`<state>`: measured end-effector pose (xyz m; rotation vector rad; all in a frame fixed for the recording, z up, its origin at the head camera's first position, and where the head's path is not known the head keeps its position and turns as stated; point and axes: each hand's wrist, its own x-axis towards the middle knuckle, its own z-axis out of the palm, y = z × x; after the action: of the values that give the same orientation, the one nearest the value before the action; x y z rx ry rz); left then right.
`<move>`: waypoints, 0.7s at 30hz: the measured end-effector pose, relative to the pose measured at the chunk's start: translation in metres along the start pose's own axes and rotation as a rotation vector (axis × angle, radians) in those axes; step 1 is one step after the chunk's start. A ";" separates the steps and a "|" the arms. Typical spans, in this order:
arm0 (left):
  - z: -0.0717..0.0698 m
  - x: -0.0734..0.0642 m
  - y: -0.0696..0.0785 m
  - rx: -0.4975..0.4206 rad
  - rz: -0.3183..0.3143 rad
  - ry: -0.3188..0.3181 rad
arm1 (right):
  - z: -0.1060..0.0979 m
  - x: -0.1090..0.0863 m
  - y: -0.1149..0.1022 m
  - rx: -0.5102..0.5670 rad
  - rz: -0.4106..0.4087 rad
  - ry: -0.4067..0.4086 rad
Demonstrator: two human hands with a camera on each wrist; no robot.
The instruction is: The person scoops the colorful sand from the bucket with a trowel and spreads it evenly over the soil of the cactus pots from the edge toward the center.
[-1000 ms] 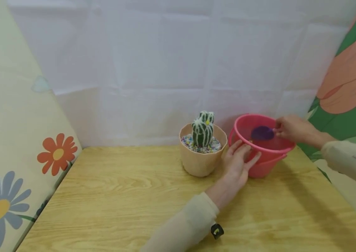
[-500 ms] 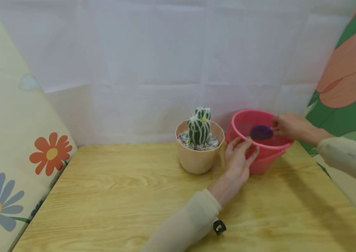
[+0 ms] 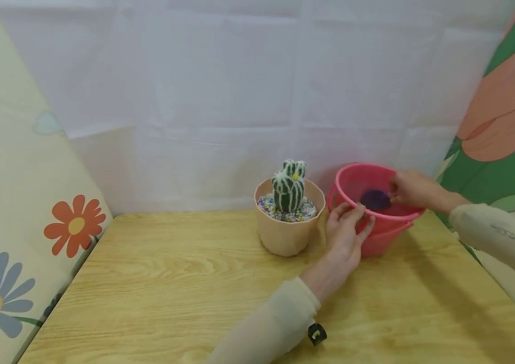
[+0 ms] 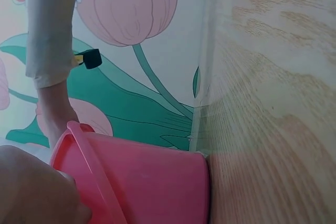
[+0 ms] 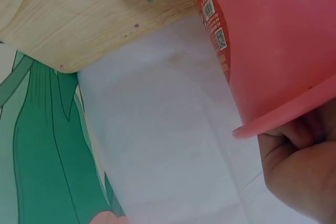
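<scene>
A pink bucket (image 3: 378, 237) stands upright at the right of the table. My left hand (image 3: 343, 235) grips its near-left rim, fingertips at the edge and thumb against the outer wall. In the left wrist view that hand (image 4: 34, 187) lies close by the bucket's handle (image 4: 94, 166). My right hand (image 3: 414, 192) reaches over the far-right rim, its curled fingers holding a dark purple oval tool (image 3: 376, 200) inside the bucket. From the right wrist view the right hand (image 5: 304, 171) is partly behind the rim, and the tool is hidden.
Left of the bucket stands a peach pot (image 3: 285, 237) with a toy cactus (image 3: 288, 192) set in colourful pebbles. A white sheet (image 3: 221, 101) hangs behind the wooden table (image 3: 171, 303). Flower-printed panels (image 3: 503, 116) border both sides.
My right hand has dipped a little lower and leftward into the bucket with the purple tool. My left hand stays at the rim. The head view has shifted slightly.
</scene>
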<state>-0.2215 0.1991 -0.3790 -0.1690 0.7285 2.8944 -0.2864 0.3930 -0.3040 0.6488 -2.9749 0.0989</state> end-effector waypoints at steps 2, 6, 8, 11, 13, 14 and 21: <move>0.000 0.001 -0.001 -0.003 0.003 0.001 | 0.000 0.000 0.002 0.009 -0.009 0.004; 0.000 0.002 -0.002 -0.003 0.004 0.001 | 0.001 -0.002 0.005 0.056 -0.042 0.028; 0.000 0.002 -0.002 -0.001 0.005 0.004 | 0.004 -0.003 0.007 0.086 -0.055 0.043; 0.001 0.001 -0.002 0.003 0.002 0.002 | 0.007 -0.003 0.009 0.121 -0.065 0.056; 0.001 0.001 -0.002 0.007 0.001 -0.003 | 0.009 -0.004 0.011 0.129 -0.064 0.056; 0.001 0.002 -0.002 0.009 0.002 -0.005 | 0.009 -0.003 0.011 0.133 -0.063 0.054; -0.001 0.003 0.000 0.019 0.007 -0.009 | 0.009 -0.001 0.010 0.193 -0.021 0.016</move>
<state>-0.2244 0.1990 -0.3804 -0.1518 0.7557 2.8916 -0.2905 0.4016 -0.3134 0.6959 -2.9655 0.3915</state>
